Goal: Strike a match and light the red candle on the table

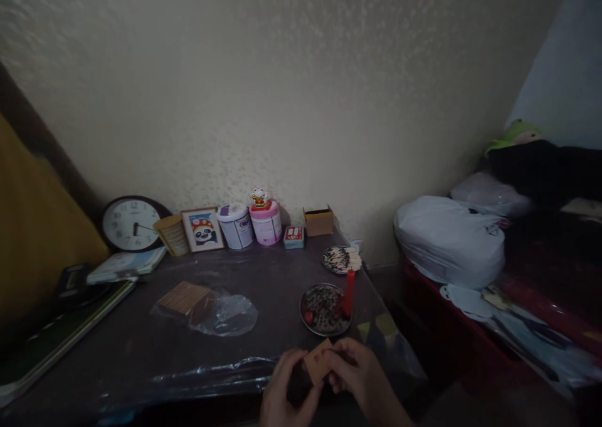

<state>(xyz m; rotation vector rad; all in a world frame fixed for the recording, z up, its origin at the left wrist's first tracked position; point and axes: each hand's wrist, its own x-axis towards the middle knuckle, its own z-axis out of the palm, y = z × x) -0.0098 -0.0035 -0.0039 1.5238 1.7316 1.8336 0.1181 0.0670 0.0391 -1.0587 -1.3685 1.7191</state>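
Observation:
Close to the table's front edge, a small tan square card (318,362) with a few reddish spots is held between my two hands. My left hand (288,389) pinches its left and lower edges between thumb and fingers. Over its right side lies the thumb of my right hand (357,374), with the fingers curled behind. Just beyond the card, a round metal plate (324,333) holds dark bits and red wax. An upright red candle (348,294) stands at that plate's right side, and I cannot make out a flame. Farther back, a second plate (324,265) carries matchsticks, many dark-tipped or burnt.
On the plastic-covered table (277,276), a clear bag (230,315) lies left beside stacked tan pieces (185,298). Along the wall stand a clock (132,224), a panda picture (204,230), tins (236,227) and an open cardboard box (318,222). A white bag (449,242) sits right.

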